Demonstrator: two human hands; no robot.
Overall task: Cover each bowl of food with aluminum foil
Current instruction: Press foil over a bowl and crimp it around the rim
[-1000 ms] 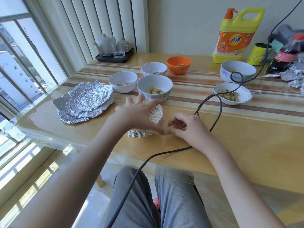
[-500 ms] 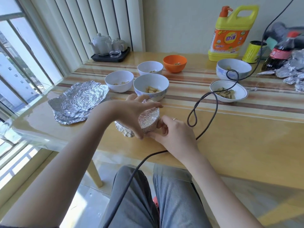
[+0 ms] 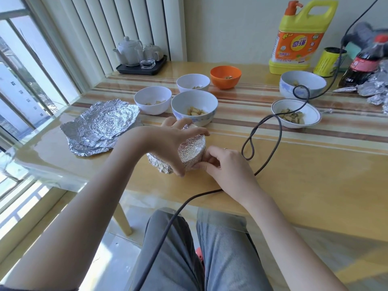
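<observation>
Tilted more on its side since earlier, the foil-wrapped bowl [image 3: 192, 152] sits gripped by left hand [image 3: 168, 141]; right hand [image 3: 224, 164] seemingly pinches its foil edge.

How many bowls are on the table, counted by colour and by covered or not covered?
White bowls, uncovered: 5
Orange bowl, uncovered: 1
Foil-covered bowl, held by the left hand and right hand: 1
Total: 7
</observation>
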